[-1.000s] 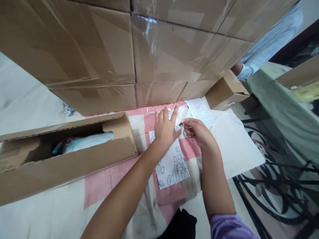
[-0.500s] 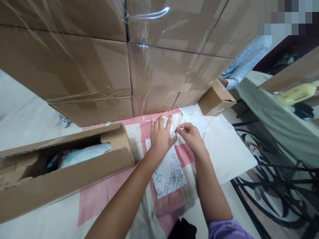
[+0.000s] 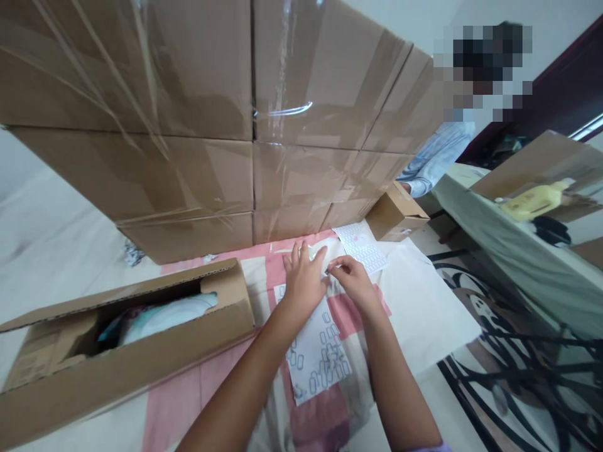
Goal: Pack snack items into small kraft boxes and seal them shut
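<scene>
My left hand [image 3: 304,276] lies low over the pink-and-white cloth with its fingers spread, at the top end of a paper sheet [image 3: 323,370] drawn with small outlined rectangles. Close to its thumb, my right hand [image 3: 351,276] pinches with thumb and forefinger. Something tiny seems to be at those fingertips, too small to name. A whitish patch shows between the two hands, partly hidden by the left fingers. Just beyond the right hand lies another sheet [image 3: 360,245] covered in a fine printed pattern.
Taped cardboard boxes [image 3: 198,176] form a wall ahead. An open long carton [image 3: 188,351] is at left. A small box [image 3: 396,213] stands at right beside a person's sleeve [image 3: 436,157]. A white sheet [image 3: 424,301], black metal frame [image 3: 509,364] and green-covered table [image 3: 513,232] lie rightward.
The view has tilted upward, so the scene sits lower and more of the other person shows. My hands stay at the same spot, with the right fingertips still pinched near the left thumb.
</scene>
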Demonstrator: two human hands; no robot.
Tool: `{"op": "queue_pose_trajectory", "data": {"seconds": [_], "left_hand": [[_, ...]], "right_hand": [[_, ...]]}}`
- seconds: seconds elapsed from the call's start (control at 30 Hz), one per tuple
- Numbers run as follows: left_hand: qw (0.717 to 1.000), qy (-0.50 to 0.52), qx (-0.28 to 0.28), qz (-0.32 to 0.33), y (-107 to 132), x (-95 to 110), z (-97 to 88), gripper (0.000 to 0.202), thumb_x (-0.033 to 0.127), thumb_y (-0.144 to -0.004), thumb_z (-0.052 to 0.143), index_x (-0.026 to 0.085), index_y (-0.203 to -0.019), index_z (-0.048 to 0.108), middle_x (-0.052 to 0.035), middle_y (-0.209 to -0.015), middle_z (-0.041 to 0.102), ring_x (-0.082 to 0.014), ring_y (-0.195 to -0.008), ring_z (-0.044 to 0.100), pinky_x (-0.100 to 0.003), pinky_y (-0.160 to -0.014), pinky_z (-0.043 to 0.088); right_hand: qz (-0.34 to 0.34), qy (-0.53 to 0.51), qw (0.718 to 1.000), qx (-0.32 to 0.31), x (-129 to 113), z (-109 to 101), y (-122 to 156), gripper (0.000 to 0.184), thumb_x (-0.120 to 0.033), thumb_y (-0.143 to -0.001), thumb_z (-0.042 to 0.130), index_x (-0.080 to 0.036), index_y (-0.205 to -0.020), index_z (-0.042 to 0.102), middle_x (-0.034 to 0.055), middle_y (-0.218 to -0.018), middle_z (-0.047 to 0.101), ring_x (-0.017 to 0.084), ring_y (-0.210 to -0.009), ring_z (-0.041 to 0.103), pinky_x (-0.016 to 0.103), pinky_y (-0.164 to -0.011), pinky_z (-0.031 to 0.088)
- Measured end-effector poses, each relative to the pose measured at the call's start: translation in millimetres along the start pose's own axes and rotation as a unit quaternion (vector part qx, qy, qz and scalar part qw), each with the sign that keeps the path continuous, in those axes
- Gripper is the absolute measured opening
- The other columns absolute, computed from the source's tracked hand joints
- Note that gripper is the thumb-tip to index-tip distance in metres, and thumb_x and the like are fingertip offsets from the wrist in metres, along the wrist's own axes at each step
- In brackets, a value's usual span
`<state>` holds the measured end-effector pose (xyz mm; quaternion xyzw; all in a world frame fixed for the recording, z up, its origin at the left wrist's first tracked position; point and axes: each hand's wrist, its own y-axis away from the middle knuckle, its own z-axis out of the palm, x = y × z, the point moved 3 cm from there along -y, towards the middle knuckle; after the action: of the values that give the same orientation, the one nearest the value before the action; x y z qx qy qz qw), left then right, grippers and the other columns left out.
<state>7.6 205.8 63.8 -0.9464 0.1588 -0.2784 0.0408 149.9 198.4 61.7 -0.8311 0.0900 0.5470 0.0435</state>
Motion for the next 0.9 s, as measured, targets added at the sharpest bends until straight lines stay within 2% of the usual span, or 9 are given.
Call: {"op": "queue_pose_trajectory", "data": {"seconds": [0.07,0.13,0.23,0.3,0.47,0.53,0.63,0.73,0.9], "left_hand": [[1.0,0.005,0.007,0.03,1,5,-7.1,0.046,0.016,-0.088,0.064,0.028,-0.132,0.063,-0.013,-0.164,0.036,-0.0395,-0.154,0.025,-0.073,-0.118,0.025],[0.998,0.007,0.019,0.062,2,7,-10.1,0.038,0.01,-0.088,0.058,0.029,-0.119,0.069,-0.0073,-0.163,0.038,-0.0368,-0.154,0.024,-0.074,-0.119,0.023],[0.996,0.005,0.043,0.079,0,1,-4.6,0.036,0.01,-0.089,0.056,0.029,-0.115,0.07,-0.0061,-0.158,0.045,-0.0355,-0.152,0.028,-0.074,-0.119,0.022],[0.995,0.006,0.076,0.069,-3,-8,2.9,0.034,0.015,-0.09,0.058,0.029,-0.119,0.069,-0.0073,-0.155,0.049,-0.0348,-0.149,0.033,-0.07,-0.119,0.026],[0.983,0.004,0.171,0.069,-7,-24,17.8,0.026,0.03,-0.097,0.057,0.029,-0.119,0.072,-0.0065,-0.145,0.058,-0.0302,-0.139,0.044,-0.055,-0.117,0.034],[0.979,-0.004,0.186,0.088,-7,-24,20.3,0.026,0.03,-0.099,0.054,0.03,-0.117,0.073,-0.0044,-0.142,0.062,-0.0281,-0.136,0.047,-0.053,-0.117,0.034],[0.978,-0.009,0.187,0.096,-8,-24,21.7,0.028,0.029,-0.1,0.053,0.03,-0.12,0.072,-0.0018,-0.139,0.066,-0.0262,-0.13,0.052,-0.05,-0.115,0.035],[0.979,-0.003,0.187,0.084,-9,-24,21.0,0.027,0.029,-0.1,0.053,0.03,-0.118,0.073,0.0003,-0.136,0.069,-0.0253,-0.127,0.054,-0.048,-0.113,0.036],[0.979,0.003,0.181,0.089,-10,-22,20.3,0.026,0.029,-0.102,0.05,0.029,-0.112,0.074,0.0002,-0.132,0.071,-0.0244,-0.125,0.056,-0.047,-0.109,0.037]], "right_hand": [[0.04,-0.045,0.997,-0.04,-1,1,4,0.032,-0.047,-0.073,0.068,-0.017,-0.085,0.068,-0.0007,-0.069,0.059,0.013,-0.058,0.047,0.028,-0.057,0.035],[0.059,-0.069,0.994,-0.053,-4,1,8,0.034,-0.049,-0.075,0.068,-0.017,-0.087,0.068,-0.0036,-0.062,0.053,0.012,-0.056,0.043,0.027,-0.054,0.032],[0.053,-0.076,0.995,-0.028,-9,3,12,0.032,-0.045,-0.072,0.072,-0.016,-0.086,0.069,-0.0036,-0.061,0.052,0.012,-0.058,0.044,0.027,-0.056,0.032],[0.069,-0.123,0.989,-0.041,-10,6,13,0.031,-0.042,-0.072,0.073,-0.016,-0.087,0.071,-0.0024,-0.064,0.054,0.012,-0.059,0.043,0.027,-0.055,0.031],[0.137,-0.342,0.924,-0.1,-14,12,16,0.028,-0.035,-0.07,0.074,-0.016,-0.091,0.075,0.0045,-0.083,0.064,0.014,-0.066,0.051,0.026,-0.056,0.034],[0.165,-0.378,0.905,-0.107,-15,10,17,0.03,-0.036,-0.072,0.071,-0.017,-0.093,0.076,0.0084,-0.095,0.069,0.016,-0.069,0.055,0.028,-0.059,0.039],[0.185,-0.392,0.892,-0.126,-18,8,20,0.035,-0.041,-0.078,0.062,-0.016,-0.099,0.077,0.0124,-0.107,0.071,0.018,-0.072,0.06,0.031,-0.063,0.044],[0.168,-0.386,0.9,-0.116,-19,9,21,0.037,-0.044,-0.081,0.061,-0.016,-0.099,0.077,0.013,-0.112,0.071,0.018,-0.074,0.063,0.03,-0.062,0.044],[0.084,-0.257,0.962,-0.031,-12,11,17,0.034,-0.042,-0.082,0.063,-0.015,-0.099,0.076,0.0112,-0.107,0.073,0.016,-0.066,0.066,0.027,-0.056,0.036]]}}
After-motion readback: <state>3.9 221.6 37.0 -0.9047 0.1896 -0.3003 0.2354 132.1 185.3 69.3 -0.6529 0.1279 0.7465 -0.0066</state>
